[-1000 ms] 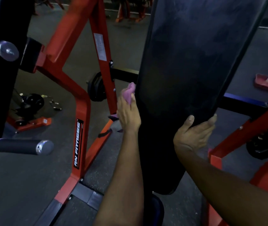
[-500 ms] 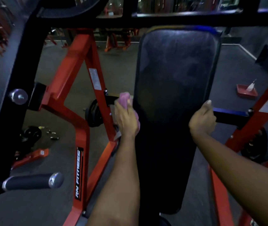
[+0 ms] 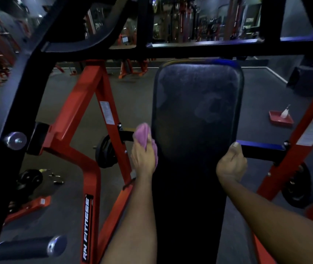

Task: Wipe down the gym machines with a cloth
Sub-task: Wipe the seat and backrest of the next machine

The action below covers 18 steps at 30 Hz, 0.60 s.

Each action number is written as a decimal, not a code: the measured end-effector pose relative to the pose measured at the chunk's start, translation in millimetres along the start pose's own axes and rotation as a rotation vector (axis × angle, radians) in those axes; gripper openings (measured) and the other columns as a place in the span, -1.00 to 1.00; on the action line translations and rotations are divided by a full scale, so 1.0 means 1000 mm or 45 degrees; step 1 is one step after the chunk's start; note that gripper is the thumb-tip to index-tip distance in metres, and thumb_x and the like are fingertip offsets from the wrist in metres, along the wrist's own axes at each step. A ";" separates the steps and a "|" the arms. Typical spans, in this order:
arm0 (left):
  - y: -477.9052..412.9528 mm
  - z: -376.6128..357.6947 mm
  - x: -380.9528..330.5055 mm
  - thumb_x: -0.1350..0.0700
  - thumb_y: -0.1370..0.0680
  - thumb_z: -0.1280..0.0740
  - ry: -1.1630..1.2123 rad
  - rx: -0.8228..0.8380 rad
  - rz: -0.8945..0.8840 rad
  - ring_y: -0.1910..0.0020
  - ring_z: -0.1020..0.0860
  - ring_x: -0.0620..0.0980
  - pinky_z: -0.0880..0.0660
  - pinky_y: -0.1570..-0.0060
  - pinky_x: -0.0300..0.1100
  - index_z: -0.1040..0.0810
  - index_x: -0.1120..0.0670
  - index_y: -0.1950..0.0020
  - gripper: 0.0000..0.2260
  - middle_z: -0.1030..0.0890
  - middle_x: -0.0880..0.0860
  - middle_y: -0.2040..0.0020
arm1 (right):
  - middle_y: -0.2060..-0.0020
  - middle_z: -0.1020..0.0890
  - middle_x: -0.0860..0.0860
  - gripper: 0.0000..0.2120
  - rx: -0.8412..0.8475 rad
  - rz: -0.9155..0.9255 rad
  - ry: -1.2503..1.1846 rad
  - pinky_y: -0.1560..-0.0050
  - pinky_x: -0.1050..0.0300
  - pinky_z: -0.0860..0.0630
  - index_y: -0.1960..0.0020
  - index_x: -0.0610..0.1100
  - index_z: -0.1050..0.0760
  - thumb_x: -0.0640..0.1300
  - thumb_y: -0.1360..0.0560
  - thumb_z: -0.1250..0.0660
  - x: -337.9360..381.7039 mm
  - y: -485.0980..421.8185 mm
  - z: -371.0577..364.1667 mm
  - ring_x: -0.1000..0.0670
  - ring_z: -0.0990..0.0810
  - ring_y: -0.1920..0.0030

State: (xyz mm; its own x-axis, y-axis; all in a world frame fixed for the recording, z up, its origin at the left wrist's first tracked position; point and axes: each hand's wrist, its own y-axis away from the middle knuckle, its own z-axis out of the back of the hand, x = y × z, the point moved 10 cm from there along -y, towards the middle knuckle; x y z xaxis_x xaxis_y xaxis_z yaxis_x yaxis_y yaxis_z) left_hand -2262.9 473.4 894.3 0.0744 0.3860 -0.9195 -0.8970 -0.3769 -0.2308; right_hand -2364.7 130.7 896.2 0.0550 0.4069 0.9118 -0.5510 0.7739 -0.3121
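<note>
Left hand [image 3: 144, 159] grips a bunched pink cloth [image 3: 142, 134] at centre frame and presses it against the left edge of the black back pad [image 3: 197, 121], about halfway up the pad. Right hand [image 3: 231, 164] holds the pad's right edge at centre right, with the thumb lying up the front. The fingers wrap behind it out of sight, which looks like bracing. So the step in hand is probably the side edge of this 1 pad. The upper face of the pad shows hazy, smeary patches. Cannot tell if these are damp wipe marks or dust, so the front may be partly done or untouched. The lower half of the pad is too dark to judge. Nothing shows that the red frame [image 3: 87, 103] at centre left or the black handle grip [image 3: 26, 248] at lower left has been wiped. More red machines are blurred at the top and upper left of the frame, so likely most of the task is left. A red tray [image 3: 287, 121] with a spray bottle [image 3: 285, 112] sits on the floor at right, well apart from both hands. A weight plate [image 3: 105, 154] hangs just left of the cloth.
</note>
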 end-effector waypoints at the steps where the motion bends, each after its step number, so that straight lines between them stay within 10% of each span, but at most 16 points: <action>1: -0.015 0.000 -0.033 -0.29 -0.63 -0.14 -0.009 -0.027 -0.101 -0.24 -0.57 0.17 -0.48 -0.27 0.07 -0.35 -0.01 -0.51 -0.45 -0.60 0.12 -0.27 | 0.08 -0.60 -0.37 -0.40 0.004 -0.002 0.006 0.03 -0.15 -0.37 -0.16 -0.32 -0.52 0.12 -0.71 0.09 0.000 0.000 0.000 -0.40 -0.55 0.02; 5: -0.047 -0.004 -0.120 -0.33 -0.56 -0.12 0.050 -0.061 -0.404 -0.21 -0.56 0.09 -0.48 -0.20 -0.04 -0.36 -0.01 -0.47 -0.41 -0.58 0.06 -0.26 | 0.12 -0.60 -0.38 -0.41 0.006 -0.001 0.035 0.07 -0.14 -0.34 -0.14 -0.30 -0.51 0.14 -0.69 0.09 0.001 0.000 0.002 -0.42 -0.55 0.06; 10: -0.001 0.002 -0.069 -0.18 -0.57 -0.23 0.079 -0.197 -0.422 -0.18 -0.58 0.10 -0.36 -0.09 -0.29 -0.44 0.09 -0.45 -0.47 -0.59 0.09 -0.22 | 0.15 -0.59 -0.36 -0.33 -0.020 0.022 0.064 0.09 -0.20 -0.41 -0.10 -0.26 -0.50 0.24 -0.62 0.16 0.002 0.000 0.002 -0.43 -0.55 0.10; 18: -0.016 -0.010 -0.127 -0.16 -0.54 -0.14 -0.141 -0.333 -0.516 -0.49 -0.33 0.25 -0.36 -0.36 0.19 -0.31 0.04 -0.53 -0.41 -0.39 0.23 -0.49 | 0.36 -0.45 -0.13 -0.29 -0.002 0.079 0.093 0.21 -0.12 -0.40 0.01 -0.23 -0.43 0.31 -0.56 0.25 0.004 -0.001 0.000 -0.31 -0.53 0.25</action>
State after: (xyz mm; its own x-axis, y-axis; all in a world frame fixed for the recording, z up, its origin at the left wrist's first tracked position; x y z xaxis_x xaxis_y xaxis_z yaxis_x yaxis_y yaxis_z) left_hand -2253.6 421.8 1011.2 0.3352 0.6274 -0.7029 -0.6647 -0.3712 -0.6483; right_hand -2363.6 131.2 899.8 0.0818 0.4882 0.8689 -0.5540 0.7470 -0.3676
